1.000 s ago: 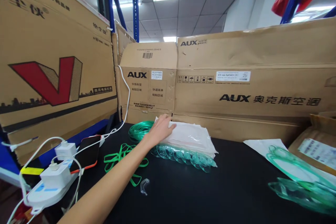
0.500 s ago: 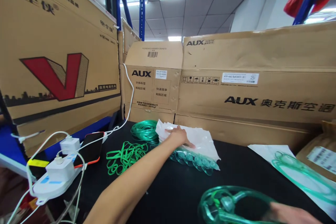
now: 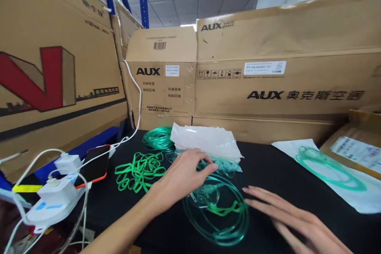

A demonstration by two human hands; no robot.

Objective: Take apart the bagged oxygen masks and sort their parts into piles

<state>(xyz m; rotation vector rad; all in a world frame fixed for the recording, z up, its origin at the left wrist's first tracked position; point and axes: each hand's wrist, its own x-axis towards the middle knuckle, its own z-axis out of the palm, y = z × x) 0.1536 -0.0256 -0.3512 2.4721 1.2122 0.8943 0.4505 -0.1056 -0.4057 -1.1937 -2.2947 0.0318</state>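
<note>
oxygen mask (image 3: pixel 210 195) with coiled tubing between left hand (image 3: pixel 181 174) and right hand (image 3: pixel 285 216)

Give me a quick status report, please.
Left hand open beside stacked clear bags. Right hand open, flat, beside coiled green tubing. Green bands left.

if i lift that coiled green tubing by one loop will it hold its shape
Probably not. The coiled green tubing is thin, with loose loops, so it would likely sag and uncoil. It looks light, and the mask in its middle may dangle.
</note>
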